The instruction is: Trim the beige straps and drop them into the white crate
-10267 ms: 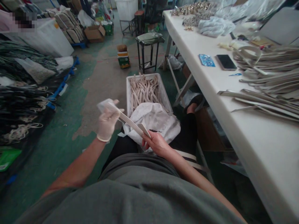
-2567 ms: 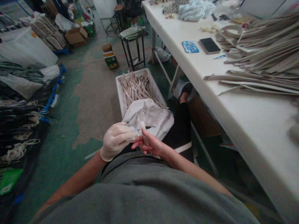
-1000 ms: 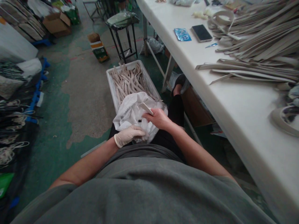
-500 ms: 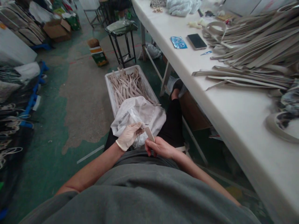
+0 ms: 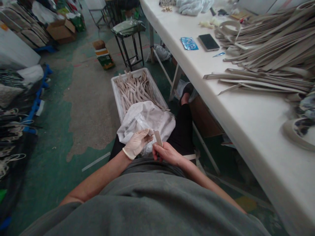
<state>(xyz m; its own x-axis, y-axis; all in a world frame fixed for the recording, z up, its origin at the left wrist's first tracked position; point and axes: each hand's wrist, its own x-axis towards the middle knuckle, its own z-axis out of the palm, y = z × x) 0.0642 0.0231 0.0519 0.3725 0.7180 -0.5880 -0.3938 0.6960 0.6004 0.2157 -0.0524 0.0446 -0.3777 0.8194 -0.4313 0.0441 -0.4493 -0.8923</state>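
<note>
My right hand (image 5: 167,152), bare, is closed on the lower end of a flat grey strip (image 5: 158,138) that points upward. Just left of it, my left hand (image 5: 137,143) wears a pale glove; its fingers are pressed together near the strip's upper end, and what they hold, if anything, is too small to make out. Under both hands a white cloth (image 5: 157,118) lies over my lap and the near end of a white crate (image 5: 117,98). Many beige strips (image 5: 137,90) fill that crate.
On the right, a long white table (image 5: 246,121) bears a pile of grey strips (image 5: 275,49), a phone (image 5: 208,42) and a blue packet (image 5: 189,43). A black stool (image 5: 129,44) stands beyond the crate. Blue pallets (image 5: 36,103) with goods are at left.
The strip in my right hand has tilted more upright, and that hand has risen slightly. My left hand has barely moved. The view has shifted a little.
</note>
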